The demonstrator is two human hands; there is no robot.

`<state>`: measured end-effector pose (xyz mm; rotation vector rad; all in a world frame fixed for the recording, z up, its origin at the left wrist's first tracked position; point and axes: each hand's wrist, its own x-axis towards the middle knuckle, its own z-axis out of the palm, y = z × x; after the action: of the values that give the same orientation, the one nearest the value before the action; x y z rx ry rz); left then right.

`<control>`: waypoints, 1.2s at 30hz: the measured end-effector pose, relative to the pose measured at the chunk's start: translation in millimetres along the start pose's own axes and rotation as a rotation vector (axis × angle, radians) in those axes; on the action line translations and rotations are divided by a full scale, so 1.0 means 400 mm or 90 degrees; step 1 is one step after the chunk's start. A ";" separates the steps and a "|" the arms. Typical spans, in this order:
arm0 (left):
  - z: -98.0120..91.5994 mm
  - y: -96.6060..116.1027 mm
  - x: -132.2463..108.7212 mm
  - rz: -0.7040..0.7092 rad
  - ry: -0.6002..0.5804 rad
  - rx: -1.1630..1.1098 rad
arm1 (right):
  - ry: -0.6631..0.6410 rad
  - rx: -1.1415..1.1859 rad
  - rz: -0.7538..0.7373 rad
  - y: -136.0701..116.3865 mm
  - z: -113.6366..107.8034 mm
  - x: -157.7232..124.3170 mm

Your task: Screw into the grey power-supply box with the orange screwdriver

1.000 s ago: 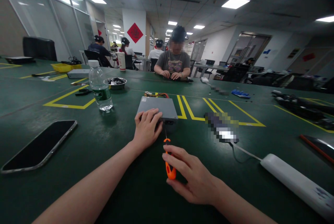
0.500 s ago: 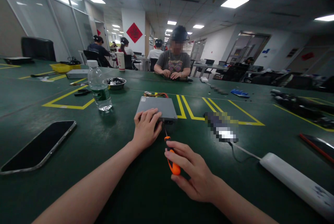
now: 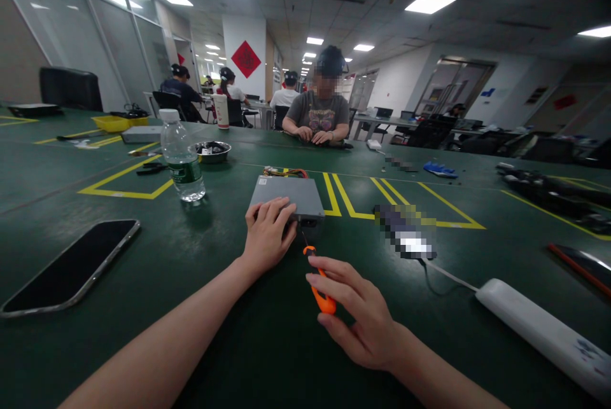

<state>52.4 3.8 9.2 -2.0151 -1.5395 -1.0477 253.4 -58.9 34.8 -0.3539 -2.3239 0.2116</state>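
A grey metal computer power supply (image 3: pixel 305 191) lies flat on the green table, its bundle of coloured wires at the far side. My left hand (image 3: pixel 268 234) grips its near left part, fingers over the top and thumb by the front edge. In my right hand (image 3: pixel 360 310) is an orange and black screwdriver (image 3: pixel 326 299), held between fingertips and thumb. Its thin shaft points away from me to the front face of the power supply, near the socket. Whether the tip sits on a screw is too small to tell.
Left of my hands stand a water bottle (image 3: pixel 180 158) and a phone (image 3: pixel 71 266); a metal bowl (image 3: pixel 212 153) is behind. On the right lie a blurred device (image 3: pixel 405 232), a white power strip (image 3: pixel 539 332) and a red-edged phone (image 3: pixel 582 269). A person (image 3: pixel 317 110) sits opposite.
My right hand and the screwdriver's handle have shifted slightly to the right, so the screwdriver leans more. The left hand and the power supply have stayed put.
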 end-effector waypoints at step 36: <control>0.000 0.000 0.001 0.004 -0.001 0.001 | -0.036 0.006 -0.014 0.000 -0.001 0.001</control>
<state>52.5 4.0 9.3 -2.0187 -1.5342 -1.0417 253.4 -58.8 35.2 -0.3217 -2.3797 0.2248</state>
